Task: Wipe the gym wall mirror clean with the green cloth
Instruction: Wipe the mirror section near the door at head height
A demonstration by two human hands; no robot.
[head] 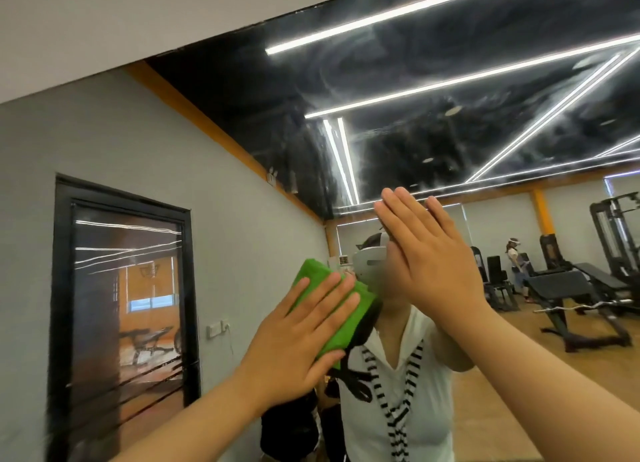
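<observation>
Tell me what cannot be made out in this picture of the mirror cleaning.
Head view:
- Much of the green cloth lies under the left hand.
- Only the back of the right hand shows; whether it touches the mirror is unclear.
- The mirror's bottom and sides are cut off by the picture edges.

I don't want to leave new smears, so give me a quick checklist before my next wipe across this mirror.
1. Hold on the green cloth: ok, the left hand presses it flat on the mirror with straight fingers.
2. Cloth folded into a pad: ok.
3. The right hand clear of the glass: not ok, its open palm seems to rest there and may leave prints.
4. Glass above the hands clean: not ok, swirled streaks show.
5. Cloth damp or dirty: cannot tell.
</observation>
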